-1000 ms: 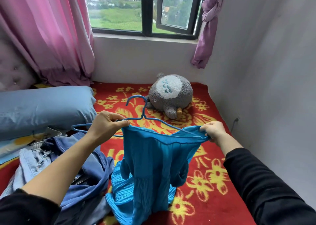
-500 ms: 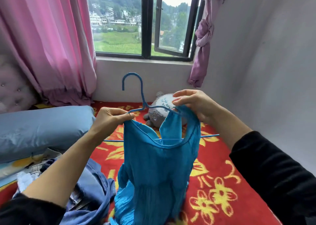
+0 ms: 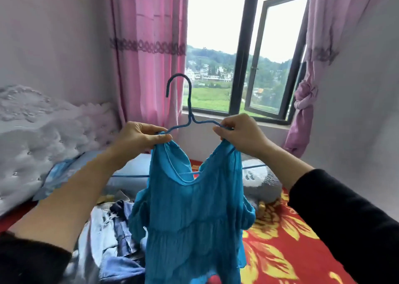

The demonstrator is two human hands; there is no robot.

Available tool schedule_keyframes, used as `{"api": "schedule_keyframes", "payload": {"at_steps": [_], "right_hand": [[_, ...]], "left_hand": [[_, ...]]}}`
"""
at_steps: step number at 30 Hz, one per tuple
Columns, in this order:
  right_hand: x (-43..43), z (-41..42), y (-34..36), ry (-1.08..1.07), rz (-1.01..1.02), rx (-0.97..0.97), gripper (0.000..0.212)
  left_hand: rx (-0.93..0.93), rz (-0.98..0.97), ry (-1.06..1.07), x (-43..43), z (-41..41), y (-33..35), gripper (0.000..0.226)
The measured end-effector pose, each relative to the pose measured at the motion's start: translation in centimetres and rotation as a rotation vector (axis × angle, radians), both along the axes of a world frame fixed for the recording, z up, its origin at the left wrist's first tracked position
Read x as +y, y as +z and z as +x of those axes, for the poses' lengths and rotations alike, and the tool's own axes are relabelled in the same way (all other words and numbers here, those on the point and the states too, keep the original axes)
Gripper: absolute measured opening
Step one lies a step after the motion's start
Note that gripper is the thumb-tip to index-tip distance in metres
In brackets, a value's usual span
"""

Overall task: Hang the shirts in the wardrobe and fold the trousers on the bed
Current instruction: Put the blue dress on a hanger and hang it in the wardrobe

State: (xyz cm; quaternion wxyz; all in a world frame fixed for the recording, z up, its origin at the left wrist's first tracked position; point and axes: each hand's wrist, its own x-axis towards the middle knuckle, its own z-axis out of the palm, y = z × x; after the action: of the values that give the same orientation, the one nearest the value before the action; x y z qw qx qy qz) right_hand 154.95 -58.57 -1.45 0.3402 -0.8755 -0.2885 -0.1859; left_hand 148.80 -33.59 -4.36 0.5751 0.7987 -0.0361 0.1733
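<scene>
A turquoise crinkled shirt (image 3: 194, 223) hangs on a blue wire hanger (image 3: 187, 102), held up above the bed. My left hand (image 3: 138, 139) pinches the shirt's left shoulder against the hanger arm. My right hand (image 3: 239, 132) pinches the right shoulder strap at the other hanger arm. The hanger's hook points up in front of the window. Its bottom bar shows through the neckline. A heap of denim and blue clothes (image 3: 112, 240) lies on the bed below my left forearm.
The bed has a red cover with yellow flowers (image 3: 287, 251). A grey plush toy (image 3: 261, 182) and a blue pillow (image 3: 127, 175) lie behind the shirt. A tufted headboard (image 3: 43, 136) stands at left, pink curtains (image 3: 149, 52) flank the open window (image 3: 274, 59).
Both hands have lifted the hanger and shirt higher. My right hand has pulled the right shoulder onto the hanger arm. The view has tilted up toward the window.
</scene>
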Motion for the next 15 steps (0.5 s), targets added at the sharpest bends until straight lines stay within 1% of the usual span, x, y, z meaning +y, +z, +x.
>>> {"api": "schedule_keyframes", "payload": {"at_steps": [3, 7, 10, 11, 13, 15], "right_hand": [[1.7, -2.0, 1.9, 0.028, 0.062, -0.12, 0.043], [4.5, -4.8, 4.6, 0.092, 0.173, -0.144, 0.043], [7.3, -6.8, 5.6, 0.127, 0.145, -0.17, 0.052], [8.6, -7.5, 5.7, 0.134, 0.13, -0.174, 0.053], [11.0, -9.1, 5.8, 0.161, 0.111, -0.158, 0.053], [13.5, -10.8, 5.6, 0.192, 0.091, -0.148, 0.052]], "left_hand": [[-0.035, 0.084, 0.073, 1.7, -5.0, 1.9, 0.02], [-0.104, 0.242, 0.326, 5.2, -11.2, 4.0, 0.008], [-0.15, 0.293, 0.506, 7.9, -15.6, 5.0, 0.004], [-0.166, 0.301, 0.559, 8.6, -17.2, 5.2, 0.007], [-0.201, 0.305, 0.64, 10.1, -20.6, 5.5, 0.012], [-0.233, 0.288, 0.702, 11.9, -24.0, 5.7, 0.006]]}}
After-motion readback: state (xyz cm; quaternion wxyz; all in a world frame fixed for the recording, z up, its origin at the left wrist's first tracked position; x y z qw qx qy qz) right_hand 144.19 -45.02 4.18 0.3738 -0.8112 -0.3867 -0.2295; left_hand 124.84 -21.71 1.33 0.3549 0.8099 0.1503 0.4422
